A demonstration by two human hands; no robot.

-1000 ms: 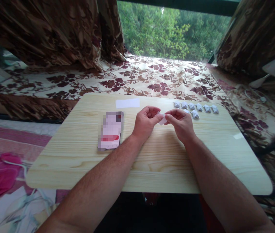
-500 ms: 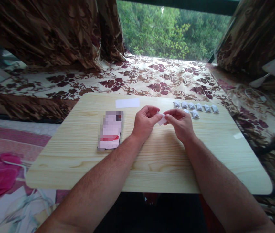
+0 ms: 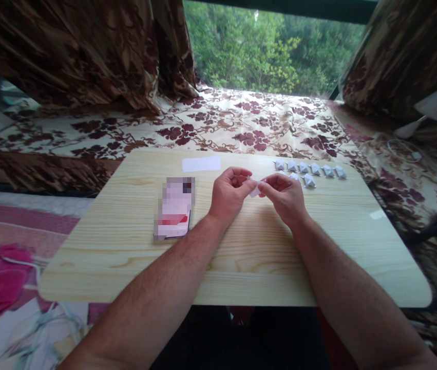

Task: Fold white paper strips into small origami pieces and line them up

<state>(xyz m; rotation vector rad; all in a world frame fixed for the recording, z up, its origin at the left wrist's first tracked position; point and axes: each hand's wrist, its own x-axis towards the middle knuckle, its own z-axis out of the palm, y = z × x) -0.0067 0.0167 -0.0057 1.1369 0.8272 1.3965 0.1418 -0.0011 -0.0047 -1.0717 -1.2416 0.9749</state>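
Note:
Above the middle of the table, a small piece of white paper (image 3: pixel 254 192) is pinched between my two hands. My left hand (image 3: pixel 230 193) grips its left side with thumb and fingers closed. On the other side, my right hand (image 3: pixel 284 196) holds it between thumb and forefinger. The fingers hide part of the paper, so its exact folds cannot be made out. Just beyond my right hand are several small folded white paper shapes (image 3: pixel 315 169), most of them in a row, with a nearer one (image 3: pixel 309 181) close to the fingers.
A white paper strip (image 3: pixel 201 164) lies near the far edge of the wooden table (image 3: pixel 264 257). Left of my forearm lies a phone (image 3: pixel 175 205), its screen blurred. A small pale strip (image 3: pixel 377 214) is by the right edge. Flowered cloth (image 3: pixel 241 121) covers the ledge behind.
Both hands keep hold of the paper, with only a slight shift of the fingers and of the paper's tilt. The whole view has moved a little.

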